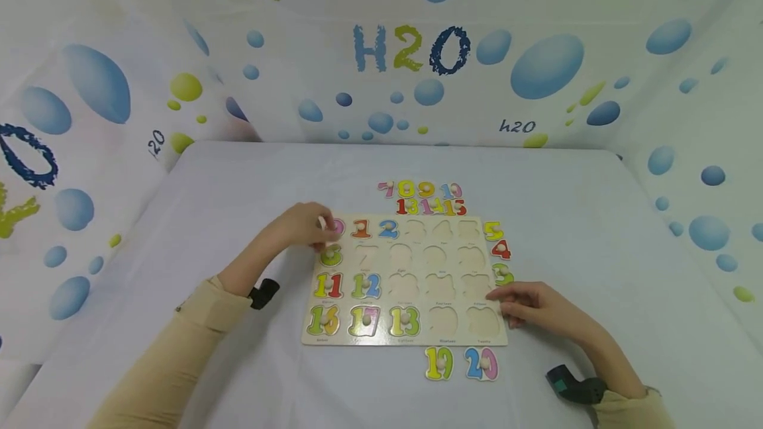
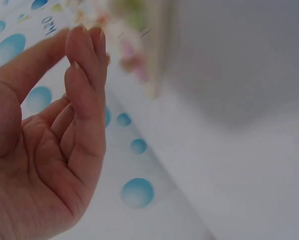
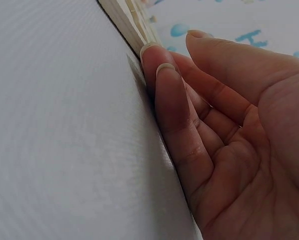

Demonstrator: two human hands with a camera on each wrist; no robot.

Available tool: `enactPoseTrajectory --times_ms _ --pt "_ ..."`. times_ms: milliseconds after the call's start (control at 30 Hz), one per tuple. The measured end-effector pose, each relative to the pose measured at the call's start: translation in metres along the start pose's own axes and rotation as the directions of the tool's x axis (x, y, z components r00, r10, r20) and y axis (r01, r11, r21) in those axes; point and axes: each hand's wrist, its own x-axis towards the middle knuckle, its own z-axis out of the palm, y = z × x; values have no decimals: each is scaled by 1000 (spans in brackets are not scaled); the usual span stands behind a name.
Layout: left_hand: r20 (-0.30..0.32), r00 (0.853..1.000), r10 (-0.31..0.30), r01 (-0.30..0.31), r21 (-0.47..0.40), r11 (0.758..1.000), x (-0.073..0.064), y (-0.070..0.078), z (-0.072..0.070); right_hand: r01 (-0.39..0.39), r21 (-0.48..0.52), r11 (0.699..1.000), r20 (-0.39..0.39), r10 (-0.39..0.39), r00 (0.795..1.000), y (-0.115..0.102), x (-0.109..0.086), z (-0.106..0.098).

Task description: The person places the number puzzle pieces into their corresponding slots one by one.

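A pale wooden number puzzle board (image 1: 443,339) lies on the table, with several knobbed pieces in its left part. At its far left corner my left hand (image 1: 304,225) pinches the pink number 0 piece (image 1: 340,226); the knob is hidden by the fingers. The left wrist view shows the thumb and fingertips of that hand (image 2: 64,135) together. My right hand (image 1: 539,308) rests at the board's right edge, fingers loosely bent. In the right wrist view, fingertips (image 3: 167,85) touch the board's side and the thumb stands apart. Near this hand lies a green 3 piece (image 1: 503,274).
Beyond the board lie several number pieces, among them an 8 (image 1: 406,189) and a 9 (image 1: 426,189). A 5 (image 1: 493,230) and a red 4 (image 1: 501,249) are at its right. Close to the near edge are a 19 (image 1: 439,364) and a 20 (image 1: 481,364).
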Motion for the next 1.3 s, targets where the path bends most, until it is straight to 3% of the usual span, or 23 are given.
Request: enactPoseTrajectory --times_ms 133,200,300,433,600,800,933,1000,1100,1200,1300 --pt "-62 997 36 -40 -68 997 42 18 -13 7 14 1000 9 -7 1000 3 0 1" --pt "-96 994 45 -55 -110 992 68 23 -9 13 29 1000 15 -13 1000 5 0 3" --pt "-135 991 6 -25 -135 990 97 26 4 22 45 999 23 -23 999 7 1 8" --pt "-179 983 -41 18 -127 992 115 28 20 7 41 999 24 -8 1000 6 3 11" --pt "-294 956 -9 2 -25 1000 121 28 30 -1 15 1000 25 0 1000 4 5 12" --pt "-355 932 70 -69 16 998 115 32 26 -9 10 1000 25 9 1000 4 6 12" --pt "-353 923 151 -154 20 988 98 37 11 -7 -4 1000 17 7 1000 5 6 10" --pt "-328 928 176 -176 32 984 83 38 5 -7 -20 1000 10 7 1000 5 5 9" --pt "-249 950 186 -176 61 982 57 36 5 -5 -38 999 -1 5 1000 5 4 6" --pt "-144 975 169 -161 67 985 34 33 14 0 -39 999 -6 0 1000 4 3 3" --pt "-74 985 154 -149 67 987 19 31 27 3 -30 1000 -7 -3 1000 3 2 1"
